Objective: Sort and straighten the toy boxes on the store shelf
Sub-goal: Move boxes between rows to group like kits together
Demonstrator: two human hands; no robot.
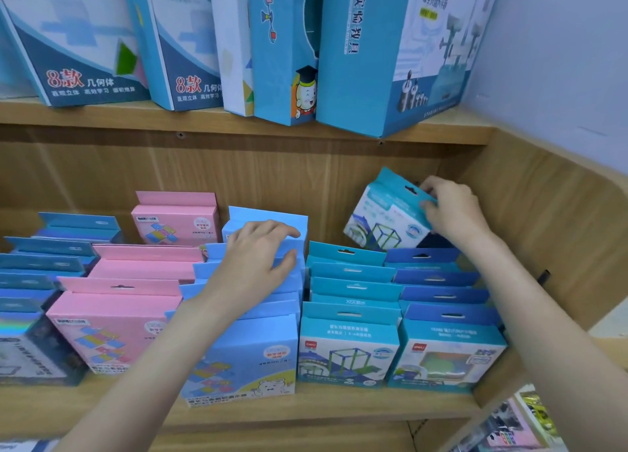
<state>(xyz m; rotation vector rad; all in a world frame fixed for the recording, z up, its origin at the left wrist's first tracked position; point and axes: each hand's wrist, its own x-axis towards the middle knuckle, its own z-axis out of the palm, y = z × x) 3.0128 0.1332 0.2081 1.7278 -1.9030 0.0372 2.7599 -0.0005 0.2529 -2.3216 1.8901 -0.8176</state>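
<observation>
Toy boxes: rows of hang-tab cartons stand front to back on the wooden shelf (306, 409), filling it beneath and between both hands, each row one colour so like sits behind like.
Upper shelf: well above the hands, tall blue boxes (390, 54) lean against one another, not yet squared by the look of it.
Pink row (115, 326): left of the left hand, its cartons stand upright, though the rearmost sits off to the back on its own.
Light-blue row (244, 353): runs directly under the left forearm, a cartoon bear on the front carton's face.
Teal rows: two rows (350, 346) stand side by side under the right forearm, tabs lined up, faces forward; the right one has darker blue tabs.
Lifted box (387, 213): a teal-and-white carton with a cube frame printed on it tilts in the air behind the teal rows, likely about to be set in behind its matches.
Left hand (258, 258): palm down, fingers spread across the light-blue tabs, thumb at the row's right edge; it presses rather than closes round anything, seemingly steadying the row.
Right hand (452, 210): pinches the lifted box at its hang tab, fingers over the top corner, carrying its weight.
</observation>
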